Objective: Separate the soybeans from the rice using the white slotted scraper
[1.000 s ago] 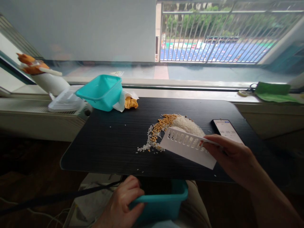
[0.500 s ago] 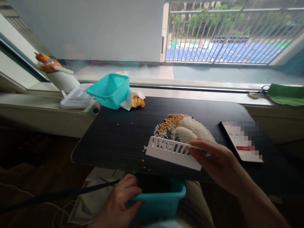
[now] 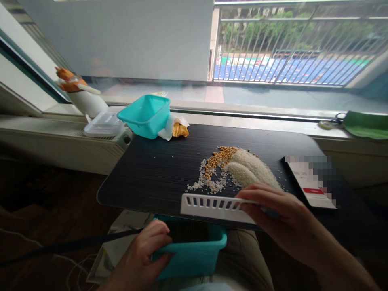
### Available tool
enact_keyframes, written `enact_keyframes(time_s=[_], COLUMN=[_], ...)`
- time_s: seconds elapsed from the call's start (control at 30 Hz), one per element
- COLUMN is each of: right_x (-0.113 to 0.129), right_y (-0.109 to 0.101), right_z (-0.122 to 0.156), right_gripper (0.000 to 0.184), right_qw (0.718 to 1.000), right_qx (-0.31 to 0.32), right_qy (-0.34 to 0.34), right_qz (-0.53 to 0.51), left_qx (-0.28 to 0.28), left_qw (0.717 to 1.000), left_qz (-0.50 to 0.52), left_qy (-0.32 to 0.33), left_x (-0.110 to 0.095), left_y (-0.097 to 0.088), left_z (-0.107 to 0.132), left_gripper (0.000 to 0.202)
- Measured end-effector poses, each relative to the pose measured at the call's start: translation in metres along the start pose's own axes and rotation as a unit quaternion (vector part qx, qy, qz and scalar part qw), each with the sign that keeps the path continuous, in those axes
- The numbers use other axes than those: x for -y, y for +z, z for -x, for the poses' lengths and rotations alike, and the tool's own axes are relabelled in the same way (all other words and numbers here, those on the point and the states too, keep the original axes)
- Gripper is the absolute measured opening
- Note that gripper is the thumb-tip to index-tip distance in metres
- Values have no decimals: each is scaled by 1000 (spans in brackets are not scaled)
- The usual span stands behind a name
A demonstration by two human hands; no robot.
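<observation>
My right hand (image 3: 279, 220) grips a white slotted plastic panel (image 3: 212, 205), held along the near edge of the black table (image 3: 157, 173). A heap of white rice (image 3: 250, 169) mixed with yellow beans (image 3: 218, 158) lies just beyond the panel, with loose grains trailing to the left. My left hand (image 3: 141, 258) is closed on the rim of a teal tub (image 3: 190, 256) held below the table's front edge, under the panel.
A second teal tub (image 3: 145, 115) stands tilted at the table's back left corner beside a clear lidded box (image 3: 104, 124), white paper and an orange scrap (image 3: 180, 129). A phone (image 3: 311, 180) lies right of the rice. A green cloth (image 3: 365, 124) rests on the windowsill.
My right hand has drawn the white panel back from the heap to the table's near edge, leaving a trail of grains. The left hand keeps holding the tub below.
</observation>
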State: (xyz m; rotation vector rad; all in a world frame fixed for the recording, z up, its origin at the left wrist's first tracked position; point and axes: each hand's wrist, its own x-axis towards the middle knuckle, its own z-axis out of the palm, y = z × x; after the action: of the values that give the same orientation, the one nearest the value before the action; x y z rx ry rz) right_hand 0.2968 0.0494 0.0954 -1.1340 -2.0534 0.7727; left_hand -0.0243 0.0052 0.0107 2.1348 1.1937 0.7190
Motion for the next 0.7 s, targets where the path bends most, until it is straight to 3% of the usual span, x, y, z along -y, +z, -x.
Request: enact_keyframes(time_s=[0.1,0.2,0.37,0.7], right_x=[-14,-28,-38,-46], right_y=[-16,-27,-30,-29], right_z=[14,24,27,29], right_gripper=[21,17,11,12], right_qw=[991,977,973,968], right_qx=[-116,-177,-193,-201], right_qy=[14,49,77,135], right_qz=[67,105,98,69], left_qx=[20,40,72,75], left_qw=[1000,999,997,996], left_qz=[9,27,37,39], left_qy=[-8,2,1,-1], left_x=[-3,-8,-16,-15], left_y=[7,18,29,31], left_z=[-2,-8,-19,-20], left_gripper=[18,18,19,19])
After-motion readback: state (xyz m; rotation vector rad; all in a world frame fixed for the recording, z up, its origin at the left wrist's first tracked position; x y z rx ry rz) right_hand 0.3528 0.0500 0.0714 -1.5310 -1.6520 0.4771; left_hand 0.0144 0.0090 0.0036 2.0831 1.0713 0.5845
